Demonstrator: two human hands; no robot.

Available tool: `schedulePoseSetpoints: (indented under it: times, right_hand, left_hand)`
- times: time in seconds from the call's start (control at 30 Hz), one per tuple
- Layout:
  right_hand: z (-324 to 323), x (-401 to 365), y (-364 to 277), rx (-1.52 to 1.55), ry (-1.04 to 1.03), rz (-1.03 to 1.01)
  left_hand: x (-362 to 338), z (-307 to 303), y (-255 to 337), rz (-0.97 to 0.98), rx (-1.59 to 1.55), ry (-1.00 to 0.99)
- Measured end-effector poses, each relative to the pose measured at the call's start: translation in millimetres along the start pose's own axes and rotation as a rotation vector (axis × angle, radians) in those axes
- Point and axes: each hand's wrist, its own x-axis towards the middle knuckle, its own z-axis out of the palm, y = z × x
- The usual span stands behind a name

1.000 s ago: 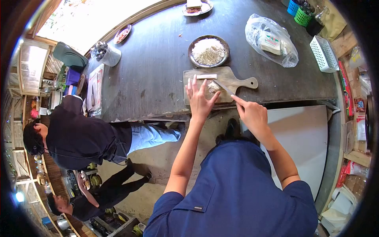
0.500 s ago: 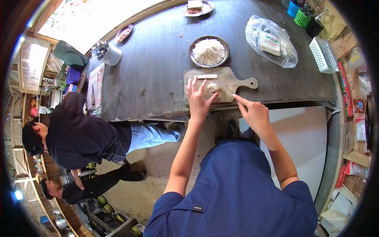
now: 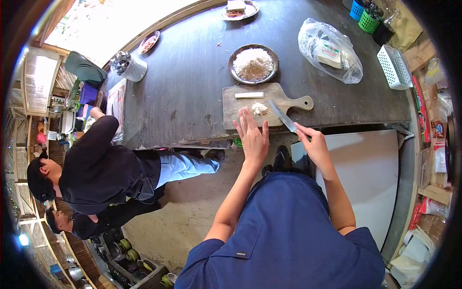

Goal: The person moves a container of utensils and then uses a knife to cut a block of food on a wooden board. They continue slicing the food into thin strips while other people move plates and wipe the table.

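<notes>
A wooden cutting board [image 3: 232,113] with a handle lies at the near edge of the dark table. On it are a pale, flat stick of food [image 3: 249,95] and a small heap of thin white shreds [image 3: 260,109]. My left hand [image 3: 253,143] is open, fingers stretched and palm down, with its fingertips at the board's near edge just below the heap. In my right hand [image 3: 313,146] is a knife [image 3: 283,116], its blade slanting over the board's right side beside the shreds. Behind the board stands a dark-rimmed bowl [image 3: 232,72] heaped with white shreds.
A clear plastic bag [image 3: 353,72] with a white package lies at right, near a white perforated basket [image 3: 394,70]. A plate [image 3: 250,10] stands at the back. Cutlery fills a container [image 3: 137,70] at left. Two people [image 3: 103,166] are at my left.
My left hand has drawn back from the heap toward me. The knife has come away from the shreds, and its blade shows fully. The nearer person's arm has reached out over the table.
</notes>
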Motion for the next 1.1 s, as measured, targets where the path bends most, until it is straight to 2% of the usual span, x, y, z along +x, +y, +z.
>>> schedulePoseSetpoints:
  times: [0.1, 0.13, 0.5, 0.67, 0.9, 0.97, 1.1]
  right_hand:
    - [11.2, 5.6, -1.2, 0.021, -0.031, 0.012]
    - [19.5, 8.2, 4.8, 0.027, 0.008, -0.109]
    - [35.1, 8.4, -6.1, 0.001, 0.000, -0.069]
    - [31.7, 8.8, -12.8, 0.131, -0.062, 0.036]
    - [29.5, 11.8, -9.2, 0.224, -0.106, 0.068]
    - [28.5, 10.8, -11.5, 0.317, -0.127, 0.149]
    - [24.9, 12.0, -14.7, 0.309, -0.136, 0.151]
  left_hand:
    - [3.7, 2.9, 3.7, -0.008, -0.003, -0.044]
    - [5.3, 3.9, 4.3, -0.002, -0.025, -0.062]
    - [8.8, 5.1, 8.2, -0.018, -0.097, -0.082]
    - [7.9, -0.7, 7.5, -0.019, -0.157, -0.072]
    - [9.9, -7.8, 2.9, -0.009, -0.229, -0.028]
    - [9.7, -6.6, -1.7, -0.027, -0.235, -0.024]
    - [11.6, -4.4, -6.8, -0.041, -0.246, -0.007]
